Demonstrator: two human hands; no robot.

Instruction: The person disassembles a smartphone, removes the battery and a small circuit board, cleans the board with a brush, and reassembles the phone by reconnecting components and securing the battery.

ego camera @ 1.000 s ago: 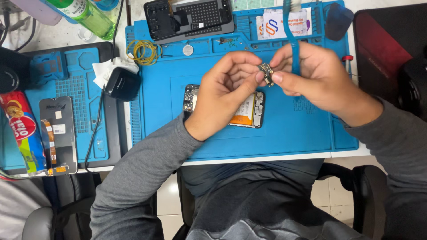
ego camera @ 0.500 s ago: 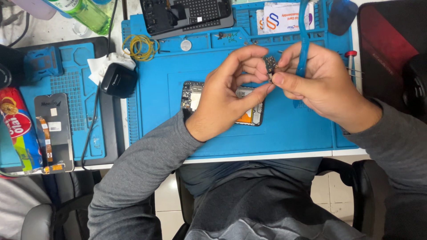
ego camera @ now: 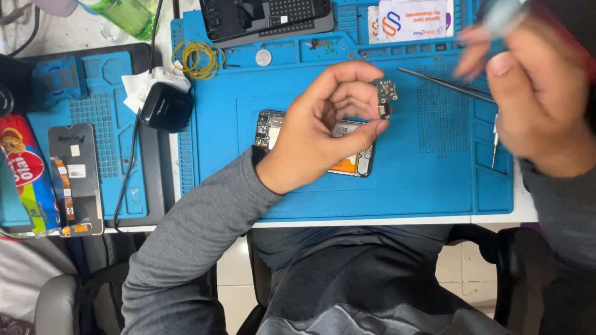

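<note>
Left hand (ego camera: 323, 133) is hovering over the opened phone (ego camera: 354, 162), thumb and forefinger pinching a small circuit board (ego camera: 387, 98) upright at its lower end; other fingers are curling loosely. The board is sitting in the air just above the phone's upper right corner, not touching it. The phone is lying open-backed on the blue work mat (ego camera: 422, 186), mostly hidden under the hand, orange patch showing at its lower edge.

Right hand (ego camera: 537, 105) is blurring at the right edge of the mat, well apart from the board, fingers bunching around a pale blurred tool (ego camera: 506, 13); can't tell exactly how it's gripping it. Metal tweezers (ego camera: 444, 84) are lying on the mat between the two hands.

Farther off: a coin-like disc (ego camera: 264, 58) and yellow rubber bands (ego camera: 197, 59) on the mat's top strip, black earbud case (ego camera: 166, 107) beside white tissue (ego camera: 144, 84), a dark phone frame (ego camera: 267, 18) at the top. A phone screen with flex cable (ego camera: 76, 177) is lying on a second blue mat (ego camera: 108, 111) far left.
</note>
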